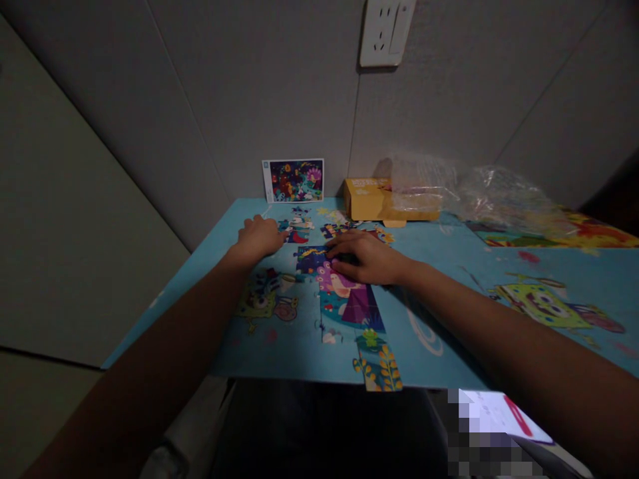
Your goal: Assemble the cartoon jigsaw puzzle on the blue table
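At the middle of the desk [299,352], a partly joined puzzle [349,299] runs from beneath the right hand towards the near edge, its near end bearing yellow-leaved plants and a green frog. The right hand [367,258] lies over the puzzle's far right part, fingers spread and loosely bent, thumb and forefinger apart, with no grasp visible. To the left, the left hand [260,236] rests low, fingers bent, its tips just beside the loose pieces [299,225]; whether they pinch one cannot be told. More pieces [333,230] lie just beyond the right hand, partly hidden by it. At the far edge, a card [297,181] with a dark, many-coloured picture stands upright near the wall [279,86]. To its right lies a yellow box [368,199], partly covered by a clear bag [499,193], which extends right over a bright sheet [594,233]. Above the box, a white socket [387,30] is set on the wall
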`<state>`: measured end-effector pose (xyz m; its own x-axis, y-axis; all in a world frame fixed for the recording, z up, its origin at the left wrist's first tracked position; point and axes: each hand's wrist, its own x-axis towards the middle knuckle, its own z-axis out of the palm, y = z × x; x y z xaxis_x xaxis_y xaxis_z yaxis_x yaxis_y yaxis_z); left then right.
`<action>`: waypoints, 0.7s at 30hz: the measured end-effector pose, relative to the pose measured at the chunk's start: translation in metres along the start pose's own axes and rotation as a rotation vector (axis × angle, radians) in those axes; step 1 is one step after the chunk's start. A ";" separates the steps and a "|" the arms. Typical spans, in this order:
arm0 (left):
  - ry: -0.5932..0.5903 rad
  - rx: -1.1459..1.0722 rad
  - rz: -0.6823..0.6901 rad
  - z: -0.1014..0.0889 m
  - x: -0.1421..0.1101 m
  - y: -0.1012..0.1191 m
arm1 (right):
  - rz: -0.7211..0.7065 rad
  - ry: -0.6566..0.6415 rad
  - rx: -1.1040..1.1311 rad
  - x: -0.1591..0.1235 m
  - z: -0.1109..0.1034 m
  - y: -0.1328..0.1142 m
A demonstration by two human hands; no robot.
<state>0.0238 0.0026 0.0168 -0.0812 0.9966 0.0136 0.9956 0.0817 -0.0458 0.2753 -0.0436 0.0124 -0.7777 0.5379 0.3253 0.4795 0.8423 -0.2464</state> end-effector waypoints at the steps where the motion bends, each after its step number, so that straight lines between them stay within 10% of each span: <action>1: 0.006 0.008 0.026 0.001 0.003 -0.002 | -0.004 0.001 -0.002 0.000 0.000 0.000; 21: 0.004 -0.037 0.053 -0.006 0.012 -0.021 | -0.013 0.007 0.018 0.000 -0.001 -0.001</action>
<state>0.0023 0.0130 0.0241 -0.0281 0.9995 0.0159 0.9996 0.0282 -0.0099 0.2750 -0.0445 0.0135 -0.7807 0.5276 0.3350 0.4624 0.8482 -0.2583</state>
